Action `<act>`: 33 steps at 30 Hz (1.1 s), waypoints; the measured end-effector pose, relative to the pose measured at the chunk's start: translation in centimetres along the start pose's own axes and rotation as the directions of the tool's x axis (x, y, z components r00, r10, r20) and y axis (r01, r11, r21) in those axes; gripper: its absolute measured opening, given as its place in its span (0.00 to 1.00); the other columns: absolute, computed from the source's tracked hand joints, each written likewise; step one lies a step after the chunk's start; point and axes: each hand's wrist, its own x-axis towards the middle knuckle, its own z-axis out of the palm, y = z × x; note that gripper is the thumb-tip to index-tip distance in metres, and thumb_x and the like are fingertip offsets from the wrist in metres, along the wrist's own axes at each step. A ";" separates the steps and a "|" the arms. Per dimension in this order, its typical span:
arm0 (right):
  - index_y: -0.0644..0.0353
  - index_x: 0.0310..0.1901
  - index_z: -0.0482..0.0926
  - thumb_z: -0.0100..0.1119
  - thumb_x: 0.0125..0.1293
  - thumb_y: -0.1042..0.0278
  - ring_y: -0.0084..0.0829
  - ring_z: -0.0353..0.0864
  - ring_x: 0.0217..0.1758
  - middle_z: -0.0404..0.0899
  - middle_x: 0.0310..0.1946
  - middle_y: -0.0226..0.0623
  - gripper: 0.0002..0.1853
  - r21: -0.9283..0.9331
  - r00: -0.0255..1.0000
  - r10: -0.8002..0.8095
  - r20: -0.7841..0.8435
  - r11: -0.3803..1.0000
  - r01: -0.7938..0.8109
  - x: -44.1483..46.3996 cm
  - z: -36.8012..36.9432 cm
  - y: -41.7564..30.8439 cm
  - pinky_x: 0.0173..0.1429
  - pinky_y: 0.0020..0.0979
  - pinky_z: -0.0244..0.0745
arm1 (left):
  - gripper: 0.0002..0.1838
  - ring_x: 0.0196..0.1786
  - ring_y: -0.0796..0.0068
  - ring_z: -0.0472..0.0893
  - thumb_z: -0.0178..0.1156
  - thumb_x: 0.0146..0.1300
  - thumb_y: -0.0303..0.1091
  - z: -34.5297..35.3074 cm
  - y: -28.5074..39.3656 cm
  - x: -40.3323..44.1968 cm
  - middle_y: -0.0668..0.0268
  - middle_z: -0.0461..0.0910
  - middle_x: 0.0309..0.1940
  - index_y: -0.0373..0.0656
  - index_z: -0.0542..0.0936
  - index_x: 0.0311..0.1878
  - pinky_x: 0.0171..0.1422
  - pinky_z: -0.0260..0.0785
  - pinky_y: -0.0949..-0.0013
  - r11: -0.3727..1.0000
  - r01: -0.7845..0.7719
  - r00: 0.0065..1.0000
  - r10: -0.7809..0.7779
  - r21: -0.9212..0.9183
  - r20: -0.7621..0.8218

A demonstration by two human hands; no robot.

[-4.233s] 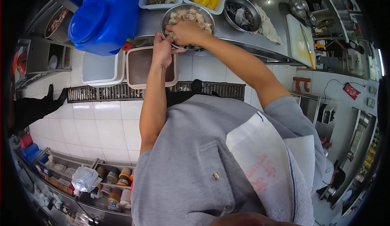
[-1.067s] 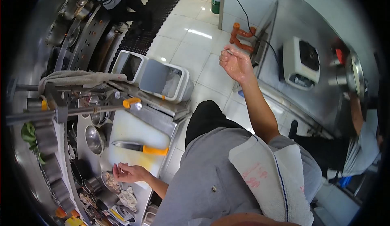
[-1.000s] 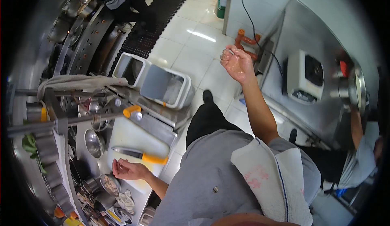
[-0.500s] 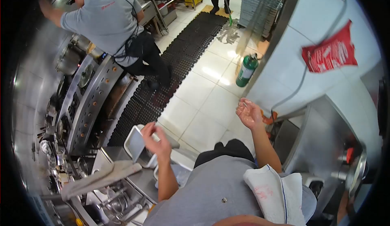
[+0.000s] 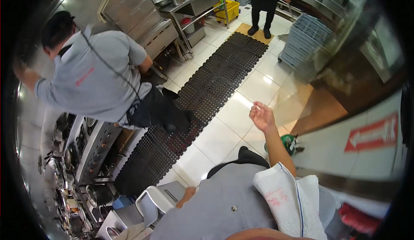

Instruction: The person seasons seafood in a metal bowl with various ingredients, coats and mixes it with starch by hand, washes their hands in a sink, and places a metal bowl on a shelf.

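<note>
My right hand (image 5: 262, 117) is raised in front of me over the tiled floor, palm partly showing. Its fingers are loosely curled and a little apart, with nothing in them. Low at my left side is my left hand (image 5: 187, 197), beside a white plastic bin (image 5: 156, 198). Its fingers are hidden, so I cannot make out whether it holds anything. A white towel (image 5: 291, 201) with a blue stripe and red marks lies over my shoulder. The green gas cylinder (image 5: 288, 144) stands behind my right forearm.
A co-worker in a grey shirt (image 5: 101, 67) stands at the stove (image 5: 97, 153) on my left. Black rubber matting (image 5: 202, 93) runs ahead. Another person in black (image 5: 263, 7) stands at its far end, near stacked grey racks (image 5: 308, 39) and a yellow mop bucket (image 5: 227, 11).
I have moved forward along the floor; the cylinder and the red sign are closer or passing on my right. My left hand has dropped to my side. My right hand stays raised.
</note>
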 end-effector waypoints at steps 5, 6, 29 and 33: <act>0.65 0.38 0.76 0.53 0.63 0.72 0.31 0.75 0.32 0.76 0.28 0.39 0.07 -0.067 0.992 0.075 0.099 0.995 -0.069 18.5 8.2 -5.8 0.40 0.31 0.74 | 0.12 0.38 0.59 0.73 0.50 0.64 0.37 -2.8 4.6 0.8 0.55 0.74 0.38 0.39 0.74 0.45 0.42 0.67 0.62 0.915 0.289 0.956 -0.292 -0.283 0.030; 0.65 0.38 0.77 0.53 0.63 0.72 0.31 0.75 0.32 0.76 0.29 0.39 0.07 -0.087 0.985 0.111 0.135 0.991 -0.100 22.3 9.7 -6.6 0.39 0.30 0.73 | 0.12 0.36 0.60 0.73 0.50 0.64 0.36 -2.8 6.1 1.7 0.56 0.74 0.36 0.40 0.74 0.44 0.40 0.66 0.62 0.888 0.326 0.943 -0.330 -0.323 0.047; 0.66 0.39 0.75 0.54 0.60 0.73 0.32 0.73 0.31 0.75 0.29 0.40 0.08 0.008 0.964 -0.215 -0.157 0.976 0.219 76.3 14.3 -36.5 0.37 0.29 0.71 | 0.07 0.34 0.76 0.79 0.55 0.63 0.32 -50.8 88.9 57.4 0.66 0.79 0.31 0.40 0.77 0.40 0.35 0.71 0.71 0.627 -0.639 0.738 0.337 -0.445 -0.585; 0.66 0.40 0.75 0.55 0.60 0.72 0.31 0.72 0.31 0.75 0.30 0.40 0.09 -0.048 0.969 -0.185 -0.166 0.983 0.179 88.8 20.7 -42.8 0.38 0.30 0.71 | 0.07 0.33 0.78 0.79 0.53 0.65 0.31 -49.2 97.0 61.6 0.67 0.78 0.29 0.39 0.76 0.40 0.35 0.71 0.73 0.638 -0.557 0.828 0.377 -0.533 -0.414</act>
